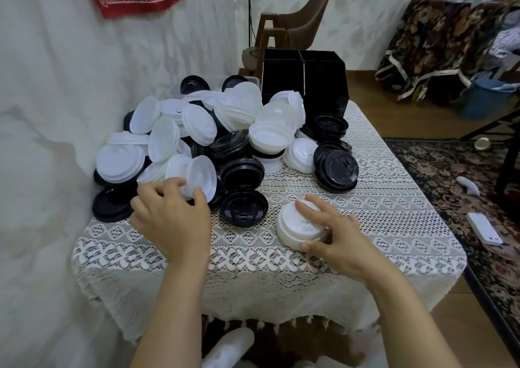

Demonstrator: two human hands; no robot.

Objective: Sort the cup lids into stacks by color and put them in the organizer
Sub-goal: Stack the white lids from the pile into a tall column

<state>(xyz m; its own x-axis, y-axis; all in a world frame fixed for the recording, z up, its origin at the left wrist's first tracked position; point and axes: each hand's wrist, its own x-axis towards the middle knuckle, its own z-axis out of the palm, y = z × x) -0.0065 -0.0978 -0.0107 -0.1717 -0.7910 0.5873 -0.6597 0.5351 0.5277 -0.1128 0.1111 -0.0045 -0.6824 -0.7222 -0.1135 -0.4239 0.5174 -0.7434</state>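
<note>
1. On the near half of the lace-covered worktop (pixel 365 227), a short white stack (pixel 292 228) of lids sat apart from everything else, probably so that one colour could build up unmixed.
2. The right hand (pixel 334 232) held that stack, with the thumb against its near rim and the fingers laid over its top. This looked meant to steady it and keep the lids nested.
3. The left hand (pixel 171 216) curled its fingers round the lower edge of a tilted white lid (pixel 201 175), likely the next one for the stack.
4. That lid leaned at the front of the mixed pile (pixel 197 131), where white and black lids lay heaped against the wall, unsorted.
5. Some black lids (pixel 336 168) sat nested together at the pile's right edge. Whether that was deliberate could not be told.
6. The black organizer (pixel 304 78) stood at the far edge behind the pile with its divided top open. What it held could not be seen, so sorting seemed at an early stage.
</note>
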